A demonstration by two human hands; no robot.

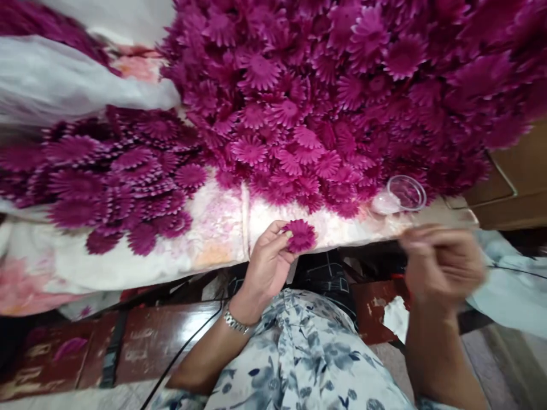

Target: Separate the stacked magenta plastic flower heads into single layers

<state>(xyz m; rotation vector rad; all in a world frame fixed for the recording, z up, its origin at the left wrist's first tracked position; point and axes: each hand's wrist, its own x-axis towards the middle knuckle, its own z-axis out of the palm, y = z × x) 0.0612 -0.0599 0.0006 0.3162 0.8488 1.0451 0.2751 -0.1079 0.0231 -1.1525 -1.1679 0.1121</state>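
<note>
Left hand pinching a magenta flower, round face upward, just below the flower heap; right hand blurred, grip unclear.

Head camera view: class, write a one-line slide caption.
Left hand pinches one magenta fabric flower before a heaped flower pile; blurred right hand is raised beside a clear cup.

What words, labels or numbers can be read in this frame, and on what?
None legible. Pale embossed marks on the dark red wooden board are too blurred to read. The flower in the left hand, the clear cup and the blurred right hand show no text.
</note>
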